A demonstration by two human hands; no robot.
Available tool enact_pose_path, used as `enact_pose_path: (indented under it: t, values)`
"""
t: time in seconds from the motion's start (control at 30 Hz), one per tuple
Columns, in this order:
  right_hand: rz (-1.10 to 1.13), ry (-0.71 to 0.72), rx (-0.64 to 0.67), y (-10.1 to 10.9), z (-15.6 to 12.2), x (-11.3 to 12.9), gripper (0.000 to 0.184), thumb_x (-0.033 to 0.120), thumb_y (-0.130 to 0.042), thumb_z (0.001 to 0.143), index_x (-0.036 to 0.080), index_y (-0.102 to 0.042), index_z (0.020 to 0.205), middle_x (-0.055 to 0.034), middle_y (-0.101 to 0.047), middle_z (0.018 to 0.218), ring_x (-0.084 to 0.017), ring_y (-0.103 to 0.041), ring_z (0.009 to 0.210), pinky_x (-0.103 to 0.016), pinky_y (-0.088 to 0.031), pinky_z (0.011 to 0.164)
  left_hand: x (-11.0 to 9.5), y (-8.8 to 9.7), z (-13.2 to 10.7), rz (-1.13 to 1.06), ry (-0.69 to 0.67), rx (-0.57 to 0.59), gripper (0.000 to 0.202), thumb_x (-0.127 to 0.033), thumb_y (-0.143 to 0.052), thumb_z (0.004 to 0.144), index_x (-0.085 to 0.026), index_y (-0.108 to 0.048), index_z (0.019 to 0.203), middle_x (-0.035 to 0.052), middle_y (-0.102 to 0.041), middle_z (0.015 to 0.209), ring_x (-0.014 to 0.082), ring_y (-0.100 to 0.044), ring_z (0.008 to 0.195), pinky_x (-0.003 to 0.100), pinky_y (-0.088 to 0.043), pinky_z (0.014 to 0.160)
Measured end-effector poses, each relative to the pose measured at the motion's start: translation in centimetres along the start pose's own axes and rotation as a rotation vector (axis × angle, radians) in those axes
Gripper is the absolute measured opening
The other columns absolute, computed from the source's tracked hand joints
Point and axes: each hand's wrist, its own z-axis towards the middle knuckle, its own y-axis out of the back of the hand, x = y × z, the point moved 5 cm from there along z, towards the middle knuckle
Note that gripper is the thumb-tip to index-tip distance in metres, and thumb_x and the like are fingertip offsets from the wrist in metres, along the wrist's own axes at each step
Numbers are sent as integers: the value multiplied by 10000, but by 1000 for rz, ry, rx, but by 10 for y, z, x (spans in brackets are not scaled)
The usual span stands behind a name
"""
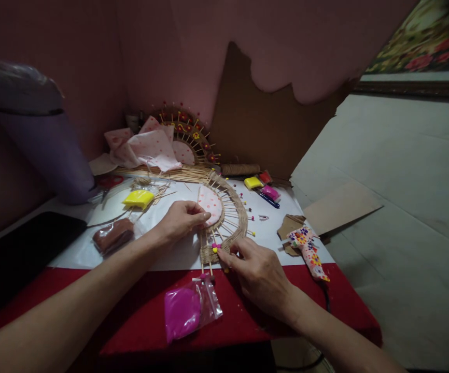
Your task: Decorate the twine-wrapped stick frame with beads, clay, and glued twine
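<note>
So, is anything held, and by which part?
Grip can't be told: left hand touches the dotted semicircle low down, right hand the pink-yellow ornament at right.

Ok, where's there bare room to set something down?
Red cloth between the left forearm and front pink packet; also a little white paper between the twine arch and cardboard scrap, beside a metal bit. Crowded: back left, with sticks and fabric.

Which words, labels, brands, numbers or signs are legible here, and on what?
None legible anywhere in the head view.
Magenta packet in front: no lettering I can make out.
Half-round craft piece: dots on its pale centre, no readable text.
Dark blue pen-like item: too small to tell if printed.
Purple cylinder: dim and blurred, nothing readable.
</note>
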Motion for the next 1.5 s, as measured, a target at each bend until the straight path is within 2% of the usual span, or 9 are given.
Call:
enact_pose_path:
  t: [0.2,0.43,0.83,0.97,1.07,1.17,1.23,1.33,1.5]
  values:
    - [132,-33,-105,10,-8,-7,349,71,-447,830,162,-611,1124,-81,-587,856,-185,-524,770,-286,-418,623,3,-1,2,-16,8,13,113,-172,-629,753,-121,-581,664,16,-667,577,24,-329,326,178,-197,374]
    - [108,-61,-34,2,-6,-5,321,79,-466,819,147,-628,1087,-95,-590,865,-204,-528,786,-306,-424,638,1,0,0,-22,25,0,140,-158,-622,758,-122,-570,633,11,-657,551,20,-313,315,180,-191,373]
    - [108,-43,-60,4,-5,-4,324,87,-453,834,153,-618,1105,-86,-590,855,-191,-529,769,-294,-421,628,8,0,7,-48,-5,12,124,-192,-653,713,-133,-587,625,2,-643,532,38,-346,343,187,-223,394]
    - [115,-75,-97,9,-6,-4,377,75,-452,831,148,-566,1183,-95,-594,891,-195,-537,793,-298,-436,637,8,2,8,-45,-34,12,147,-243,-663,703,-137,-593,630,-5,-632,527,45,-359,353,190,-237,406]
    - [160,-63,-106,12,-6,-1,382,81,-455,844,156,-540,1208,-101,-596,930,-195,-540,826,-302,-450,671,6,8,9,-58,-80,-64,174,-283,-666,703,-140,-588,641,-15,-618,528,53,-397,377,189,-254,420]
    - [184,-32,-64,11,-3,4,315,132,-492,853,144,-561,1160,-109,-594,975,-205,-535,859,-317,-454,705,4,17,8,-14,-102,-185,195,-304,-649,712,-144,-578,624,-41,-567,490,46,-349,352,196,-233,408]
    - [181,-33,-35,9,-2,5,263,144,-511,846,136,-586,1098,-105,-591,972,-208,-530,860,-321,-452,710,4,19,8,28,-89,-203,206,-299,-637,712,-145,-567,596,-50,-532,460,46,-325,344,200,-217,399]
    - [165,-47,-4,5,-4,2,240,99,-498,827,138,-603,1040,-98,-587,963,-205,-526,855,-321,-446,712,5,15,8,51,-57,-145,200,-281,-635,700,-145,-560,575,-47,-511,427,51,-314,338,202,-203,392]
    - [139,-99,26,3,-13,-8,286,77,-493,813,155,-601,1066,-102,-580,968,-209,-533,871,-323,-452,724,5,4,6,58,-46,-26,173,-258,-623,693,-144,-567,576,-31,-536,451,47,-306,335,202,-181,378]
